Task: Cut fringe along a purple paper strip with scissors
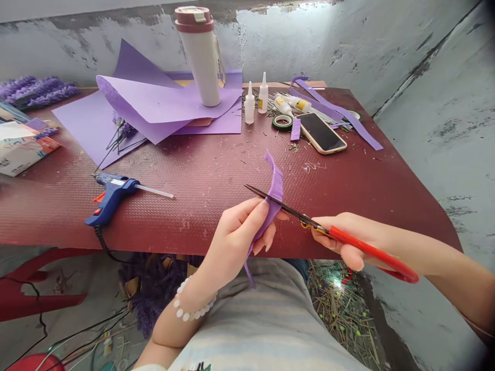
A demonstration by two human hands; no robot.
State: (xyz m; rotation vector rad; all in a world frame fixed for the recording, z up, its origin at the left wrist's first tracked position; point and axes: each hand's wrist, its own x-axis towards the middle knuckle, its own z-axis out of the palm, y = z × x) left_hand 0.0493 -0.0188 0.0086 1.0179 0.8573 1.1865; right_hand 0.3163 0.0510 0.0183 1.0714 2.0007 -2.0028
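Over the front edge of the table, my left hand (240, 232) pinches a purple paper strip (276, 181) between thumb and fingers. The strip's upper part is cut into a fine fringe and curls upward; its lower end hangs down past the wrist. My right hand (344, 239) grips red-handled scissors (363, 247). Their dark blades cross the strip just above my left thumb, pointing left. Whether the blades are parted there is hard to make out. A short fringed purple piece (295, 129) leans against the phone farther back.
A blue glue gun (116, 198) with a clear stick lies at left. Purple sheets (154, 103) sit behind it, under a white tumbler (201, 67). Glue bottles (249, 105), green tape (282, 122), a phone (322, 133) and cut strips (344, 111) lie at back right.
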